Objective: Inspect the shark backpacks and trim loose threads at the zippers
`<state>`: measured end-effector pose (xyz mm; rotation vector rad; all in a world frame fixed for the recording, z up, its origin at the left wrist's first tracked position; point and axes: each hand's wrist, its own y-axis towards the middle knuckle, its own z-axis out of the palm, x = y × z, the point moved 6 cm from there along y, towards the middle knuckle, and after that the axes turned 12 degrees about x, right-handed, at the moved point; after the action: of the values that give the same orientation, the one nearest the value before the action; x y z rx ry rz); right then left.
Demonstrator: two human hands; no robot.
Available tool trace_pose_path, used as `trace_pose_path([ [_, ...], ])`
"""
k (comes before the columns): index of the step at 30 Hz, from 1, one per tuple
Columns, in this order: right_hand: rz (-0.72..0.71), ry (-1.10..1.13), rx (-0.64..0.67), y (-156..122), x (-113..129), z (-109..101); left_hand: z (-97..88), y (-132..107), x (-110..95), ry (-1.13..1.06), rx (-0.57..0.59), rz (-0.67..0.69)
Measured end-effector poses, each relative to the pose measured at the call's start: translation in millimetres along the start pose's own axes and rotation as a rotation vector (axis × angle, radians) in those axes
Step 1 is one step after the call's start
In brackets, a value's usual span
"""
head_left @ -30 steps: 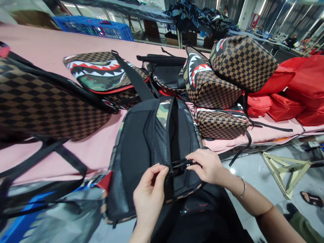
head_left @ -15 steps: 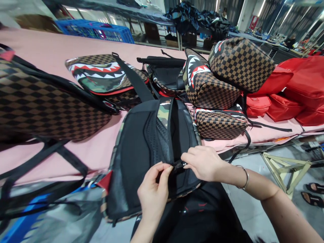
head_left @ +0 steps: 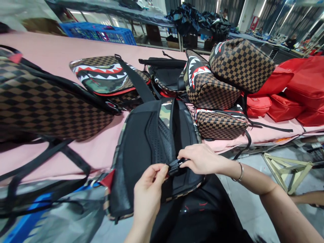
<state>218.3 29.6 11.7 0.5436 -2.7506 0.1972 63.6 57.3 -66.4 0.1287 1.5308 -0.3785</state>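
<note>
A black backpack (head_left: 135,145) with checkered edging lies back panel up at the table's front edge, partly over my lap. Above its lower part, my left hand (head_left: 150,189) pinches one end of a black strap (head_left: 174,167) between thumb and forefinger. My right hand (head_left: 201,158), closed, grips the same strap a little to the right, where a dark fitting shows; its exact kind is unclear. A padded shoulder strap (head_left: 162,145) with a camouflage patch runs up the panel behind the hands. The fingertips partly hide the held piece.
Checkered backpacks are stacked (head_left: 217,91) to the right, beside red bags (head_left: 303,84). Another checkered bag (head_left: 50,101) fills the left, near a shark-mouth bag (head_left: 108,76). Behind the pink table (head_left: 58,44) stands a blue crate (head_left: 101,33). A metal frame (head_left: 291,168) stands on the floor.
Both hands have shifted slightly left, still on the strap, and more of the dark fitting shows between them. At the right edge, a person's limb has come into view.
</note>
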Motion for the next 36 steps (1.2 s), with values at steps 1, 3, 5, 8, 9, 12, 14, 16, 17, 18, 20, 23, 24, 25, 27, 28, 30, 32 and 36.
trace_pose_path([
  [1,-0.009,-0.013,0.001,1,2,-1,0.6,0,-1,-0.001,-0.002,0.003],
  [3,-0.033,-0.017,-0.013,0,6,-1,1.4,-3,-3,-0.007,-0.012,0.007],
  [5,-0.055,0.04,-0.056,-6,8,1,3.6,-10,-5,-0.044,-0.006,-0.009],
  [8,-0.05,0.302,-0.167,-18,-4,12,12.3,-18,-7,-0.228,0.044,-0.06],
  [9,-0.035,0.428,-0.182,-20,-12,20,13.5,-20,-10,-0.251,0.031,-0.047],
  [12,0.067,0.773,-0.275,-24,-35,51,17.7,-20,-14,-0.348,0.022,-0.019],
  [14,0.13,0.89,-0.291,-25,-38,74,21.7,-20,-16,-0.39,0.056,-0.005],
  [16,0.215,0.929,-0.317,-29,-36,93,23.4,-21,-17,-0.362,0.084,0.028],
  [17,0.251,0.938,-0.337,-31,-34,100,23.6,-21,-18,-0.334,0.097,0.047],
  [18,0.273,0.945,-0.361,-33,-32,105,23.5,-21,-19,-0.311,0.112,0.063],
  [20,0.261,0.944,-0.389,-33,-30,110,23.5,-21,-19,-0.284,0.153,0.073],
  [23,0.181,0.867,-0.397,-33,-30,107,22.9,-17,-18,-0.234,0.204,0.064],
  [24,0.154,0.819,-0.396,-34,-30,104,21.6,-16,-19,-0.202,0.198,0.063],
  [25,0.131,0.763,-0.398,-35,-29,101,19.7,-13,-20,-0.154,0.179,0.065],
  [27,0.086,0.63,-0.41,-36,-24,92,15.8,-8,-24,-0.004,0.139,0.06],
  [28,0.057,0.555,-0.416,-36,-19,86,15.0,-4,-27,0.095,0.138,0.05],
  [30,-0.008,0.393,-0.422,-36,-4,72,16.6,4,-34,0.28,0.183,0.026],
  [32,-0.065,0.223,-0.419,-33,16,58,20.0,11,-38,0.369,0.256,0.009],
  [36,-0.109,-0.03,-0.413,-24,42,45,25.4,27,-31,0.456,0.367,-0.043],
])
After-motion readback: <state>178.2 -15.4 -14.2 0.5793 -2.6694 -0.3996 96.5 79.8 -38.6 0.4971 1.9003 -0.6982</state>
